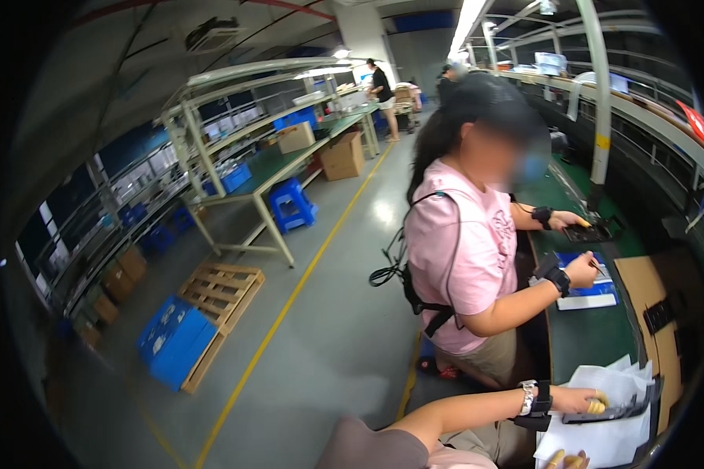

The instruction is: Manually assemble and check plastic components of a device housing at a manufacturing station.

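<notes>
My left hand (580, 400), with yellow finger cots and a metal watch and black band at the wrist, curls its fingers at the edge of a flat black part (623, 412). The part lies on white wrapping sheets (594, 438); its exact kind cannot be made out. My right hand (569, 460) shows only in part at the lower edge of the view, beside the sheets, with yellow cots on its fingers. Whether it grips anything is hidden.
A co-worker in a pink shirt (465, 250) stands close ahead, handling a black part (588, 233) above a blue mat (583, 285) on the green bench (583, 336). Cardboard (641, 301) lies along the bench's right side. A wooden pallet (223, 293) is on the floor at left.
</notes>
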Motion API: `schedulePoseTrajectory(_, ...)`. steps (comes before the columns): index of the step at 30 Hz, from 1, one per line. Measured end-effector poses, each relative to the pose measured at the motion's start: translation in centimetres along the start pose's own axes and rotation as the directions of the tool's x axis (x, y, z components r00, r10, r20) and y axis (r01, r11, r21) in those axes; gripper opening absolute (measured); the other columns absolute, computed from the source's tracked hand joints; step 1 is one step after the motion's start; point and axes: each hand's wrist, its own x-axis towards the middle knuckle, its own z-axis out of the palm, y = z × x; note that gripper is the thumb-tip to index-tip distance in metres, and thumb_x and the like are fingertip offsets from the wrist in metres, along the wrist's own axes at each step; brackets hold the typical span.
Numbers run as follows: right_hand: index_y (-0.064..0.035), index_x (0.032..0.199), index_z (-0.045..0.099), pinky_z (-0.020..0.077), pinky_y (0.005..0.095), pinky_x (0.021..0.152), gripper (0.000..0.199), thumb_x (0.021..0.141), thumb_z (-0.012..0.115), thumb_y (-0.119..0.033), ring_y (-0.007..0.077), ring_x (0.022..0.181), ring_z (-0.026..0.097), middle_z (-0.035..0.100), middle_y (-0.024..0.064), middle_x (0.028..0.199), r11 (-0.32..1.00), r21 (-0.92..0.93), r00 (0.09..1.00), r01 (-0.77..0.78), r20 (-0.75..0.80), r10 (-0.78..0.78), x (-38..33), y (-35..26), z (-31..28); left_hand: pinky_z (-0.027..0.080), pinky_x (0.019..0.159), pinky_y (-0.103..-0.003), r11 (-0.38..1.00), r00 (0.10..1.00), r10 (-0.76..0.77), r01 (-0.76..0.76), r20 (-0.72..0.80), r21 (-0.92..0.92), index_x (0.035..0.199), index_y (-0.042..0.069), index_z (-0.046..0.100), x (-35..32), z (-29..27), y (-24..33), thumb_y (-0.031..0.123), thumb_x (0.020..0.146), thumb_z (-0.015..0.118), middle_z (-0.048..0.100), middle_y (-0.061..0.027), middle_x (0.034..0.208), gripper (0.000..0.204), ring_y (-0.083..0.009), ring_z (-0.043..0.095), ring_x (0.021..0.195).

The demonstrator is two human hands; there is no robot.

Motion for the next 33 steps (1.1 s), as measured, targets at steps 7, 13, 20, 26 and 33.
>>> schedulePoseTrajectory(7, -0.0096, 0.122, 0.054, 0.0289, 0.0473, 0.102, 0.05, 0.076, 0.068, -0.023, 0.0343, 0.12, 0.041, 0.052, 0.0157, 0.121, 0.991, -0.087, 0.987, 0.106, -0.109, -0.115, -0.7, -2.3, -1.1, 0.049, 0.089, -0.036, 0.475, 0.995, 0.097, -0.08, -0.038, -0.876, 0.134, 0.003, 0.036, -4.2, 2.0, 5.9, 0.05, 0.093, 0.041, 0.056, -0.0143, 0.119, 0.063, -0.0243, 0.061, 0.101)
schedulePoseTrajectory(13, -0.0093, 0.121, 0.055, 0.0243, 0.0472, 0.106, 0.048, 0.075, 0.066, -0.017, 0.0352, 0.126, 0.036, 0.047, 0.0157, 0.129, 0.988, -0.148, 0.998, 0.033, -0.057, -0.042, -0.7, -1.3, -1.0, 0.046, 0.093, -0.044, 0.31, 0.959, 0.28, -0.136, -0.047, -0.941, 0.13, 0.002, 0.043, -4.0, 1.0, 10.0, 0.044, 0.093, 0.043, 0.044, -0.0198, 0.135, 0.055, -0.0336, 0.055, 0.111)
schedulePoseTrajectory(20, -0.0022, 0.11, 0.056, 0.0224, 0.0524, 0.107, 0.039, 0.071, 0.054, -0.004, 0.0378, 0.126, 0.035, 0.045, 0.016, 0.129, 0.999, -0.022, 0.984, 0.038, -0.175, -0.041, 0.6, -2.3, 0.7, 0.034, 0.105, -0.049, 0.529, 0.982, 0.185, -0.138, -0.045, -0.837, 0.142, -0.005, 0.017, -5.5, 0.1, 12.6, 0.06, 0.075, 0.061, 0.027, -0.024, 0.144, 0.103, -0.0359, 0.039, 0.127)
schedulePoseTrajectory(26, -0.0021, 0.11, 0.056, 0.022, 0.0536, 0.107, 0.038, 0.073, 0.054, -0.007, 0.0374, 0.126, 0.035, 0.045, 0.0152, 0.126, 1.0, 0.013, 0.991, -0.004, -0.137, 0.006, 0.6, -2.1, -0.7, 0.037, 0.102, -0.051, 0.579, 0.986, 0.163, -0.119, -0.028, -0.807, 0.142, -0.003, 0.017, -4.7, 1.1, 12.6, 0.064, 0.074, 0.062, 0.027, -0.0268, 0.142, 0.105, -0.0397, 0.039, 0.125)
schedulePoseTrajectory(33, -0.0016, 0.11, 0.057, 0.0208, 0.0532, 0.107, 0.037, 0.074, 0.053, -0.007, 0.0377, 0.126, 0.034, 0.045, 0.0158, 0.127, 0.999, 0.035, 0.99, 0.008, -0.141, -0.003, 0.3, -2.0, -0.7, 0.016, 0.112, -0.053, 0.223, 0.98, 0.043, 0.182, 0.196, -0.958, 0.144, 0.004, 0.006, -5.3, 1.0, 13.7, 0.04, 0.063, 0.083, 0.025, -0.0249, 0.144, 0.118, -0.0426, 0.019, 0.136)
